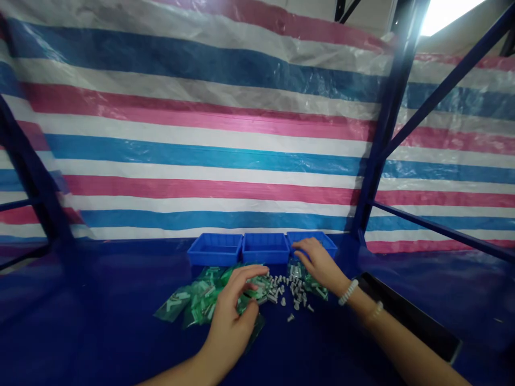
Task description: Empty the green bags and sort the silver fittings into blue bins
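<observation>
My left hand (pixel 236 308) is over the green plastic bags (pixel 203 297), its fingers curved and held apart from the thumb, with nothing seen between them. The bags hold pale, strip-like pieces. My right hand (pixel 319 264) is at the near side of the right blue bin (pixel 330 247), fingers bent and thumb apart; nothing shows in its grasp. Between the hands lies a loose pile of small silvery screw-like parts (pixel 298 292). Clear bags with small parts (pixel 296 269) lie just below the right hand, partly covered by it.
Beside the right bin stand a middle blue bin (pixel 265 257) and a left blue bin (pixel 215 258). A long black flat object (pixel 406 316) lies under my right forearm. Blue metal posts (pixel 372 177) and a striped plastic sheet (pixel 221 187) rise behind the blue table (pixel 120 332).
</observation>
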A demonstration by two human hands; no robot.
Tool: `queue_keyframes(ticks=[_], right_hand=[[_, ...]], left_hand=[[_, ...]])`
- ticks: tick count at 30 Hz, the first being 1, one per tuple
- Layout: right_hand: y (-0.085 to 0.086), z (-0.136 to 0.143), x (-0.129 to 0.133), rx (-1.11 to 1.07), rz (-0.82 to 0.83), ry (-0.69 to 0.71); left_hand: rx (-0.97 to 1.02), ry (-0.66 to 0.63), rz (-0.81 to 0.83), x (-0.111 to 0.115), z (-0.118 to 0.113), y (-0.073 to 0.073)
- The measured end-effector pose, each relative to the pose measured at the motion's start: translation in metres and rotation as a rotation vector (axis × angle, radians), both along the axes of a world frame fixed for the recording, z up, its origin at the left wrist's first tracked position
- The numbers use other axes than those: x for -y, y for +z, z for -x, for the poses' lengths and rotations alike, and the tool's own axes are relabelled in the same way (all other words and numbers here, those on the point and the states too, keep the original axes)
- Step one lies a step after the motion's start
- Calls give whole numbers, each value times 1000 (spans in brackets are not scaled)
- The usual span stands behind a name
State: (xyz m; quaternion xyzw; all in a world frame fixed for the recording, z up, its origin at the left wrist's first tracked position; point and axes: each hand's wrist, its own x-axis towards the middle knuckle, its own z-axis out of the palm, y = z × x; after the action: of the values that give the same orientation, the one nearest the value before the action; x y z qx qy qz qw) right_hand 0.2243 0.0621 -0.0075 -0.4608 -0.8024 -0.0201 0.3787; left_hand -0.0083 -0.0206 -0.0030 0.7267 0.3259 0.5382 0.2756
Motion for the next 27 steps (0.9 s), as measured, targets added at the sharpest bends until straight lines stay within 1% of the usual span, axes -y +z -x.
queue_keyframes(ticks=[1, 3, 4, 7, 10, 12, 13, 15, 18, 21, 23, 25, 27], right_hand=[[0, 9, 10, 28, 22, 43], [0, 28, 29, 134, 128, 152], [-1, 36, 37, 175, 151, 166], [-5, 51, 50, 288, 177, 130], [-9, 55, 52, 365, 199, 74], [-11, 55, 51, 367, 214, 56], [-11, 55, 51, 339, 220, 54], [-9, 53, 50, 216, 231, 77], [0, 49, 50, -69, 261, 143], [10, 47, 54, -278, 235, 184], [14, 48, 59, -311, 140, 208], [14, 50, 63, -281, 43, 243], [12, 53, 66, -239, 1, 293]], left_hand=[[0, 4, 2, 0, 0, 0], [2, 18, 2, 0, 0, 0], [4, 26, -1, -1, 0, 0], [12, 39, -10, -2, 0, 0], [18, 31, -17, -2, 0, -1], [20, 23, -14, -2, 0, -1], [21, 21, -8, -2, 0, -1], [32, 29, 27, -1, -1, 1], [78, 37, 150, 2, -2, 3], [141, -10, 284, 3, -5, 0], [182, -83, 389, 2, -7, -5], [230, -177, 518, 1, -9, -12], [286, -266, 637, 0, -11, -18]])
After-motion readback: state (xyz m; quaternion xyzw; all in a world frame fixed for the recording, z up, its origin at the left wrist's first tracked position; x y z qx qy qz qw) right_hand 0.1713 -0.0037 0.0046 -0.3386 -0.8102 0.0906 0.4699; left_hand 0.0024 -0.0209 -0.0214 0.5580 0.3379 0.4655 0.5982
